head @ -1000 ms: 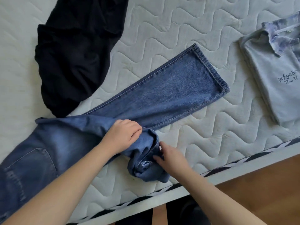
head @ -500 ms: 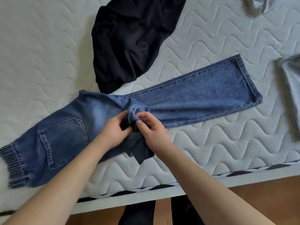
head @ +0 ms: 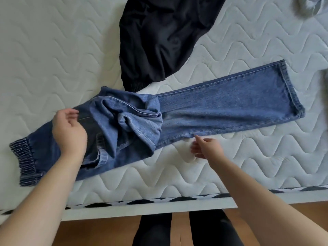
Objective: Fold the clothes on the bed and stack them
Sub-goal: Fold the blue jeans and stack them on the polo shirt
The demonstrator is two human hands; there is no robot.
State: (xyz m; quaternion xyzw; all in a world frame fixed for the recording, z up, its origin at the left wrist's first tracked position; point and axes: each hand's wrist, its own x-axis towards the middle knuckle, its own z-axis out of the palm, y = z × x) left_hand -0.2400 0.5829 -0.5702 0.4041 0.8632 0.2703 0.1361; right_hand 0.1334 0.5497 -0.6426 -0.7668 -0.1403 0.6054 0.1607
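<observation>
Nearest, at the lower centre of the frame, the right hand [head: 206, 148] has let go: half a second ago it pinched the bunched denim with the other hand, and now it hovers released, fingers loose, just below the lower edge of the jeans [head: 221, 107]. At the left, the left hand [head: 68, 129] has also dropped that pinch and rests with relaxed fingers on the seat of the jeans, near the gathered waistband [head: 23, 157].

The second leg, a crumpled knot a moment ago, now lies thrown across the middle in a loose heap, not yet flat along the straight leg that reaches to the right. I judge the lengthwise fold only begun.

Farther up, a black garment [head: 159, 38] lies unfolded on the bed [head: 44, 41]. No containers are in view.
</observation>
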